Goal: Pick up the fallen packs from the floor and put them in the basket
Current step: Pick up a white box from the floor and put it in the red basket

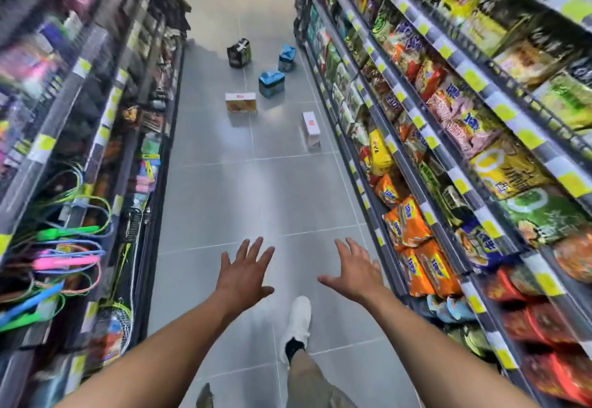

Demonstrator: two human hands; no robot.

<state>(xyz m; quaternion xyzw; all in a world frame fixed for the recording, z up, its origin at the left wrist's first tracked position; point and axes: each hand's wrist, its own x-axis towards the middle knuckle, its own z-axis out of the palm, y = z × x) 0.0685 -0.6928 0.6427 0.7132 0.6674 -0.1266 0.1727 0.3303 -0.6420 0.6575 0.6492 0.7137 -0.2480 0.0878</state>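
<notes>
Fallen packs lie scattered on the grey tiled floor (224, 190) well ahead: a white-topped tan box (241, 102), a white carton (310, 129), two blue-topped packs (271, 83) (286, 58) and a dark pack (239, 52). None is picked up; no basket is in view. Left hand (244, 271) and right hand (350, 269) are spread, empty. The aisle between the snack shelves (448, 138) looks unobstructed.

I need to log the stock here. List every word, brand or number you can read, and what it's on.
None can be read for certain.
Noodle packets on the right shelves: large characters, blurred.
Yellow shelf tags: too small.
White box on the floor: red mark, unreadable.
Tan box: red mark on top, unreadable.
Two blue packs and the dark pack: print too small.
</notes>
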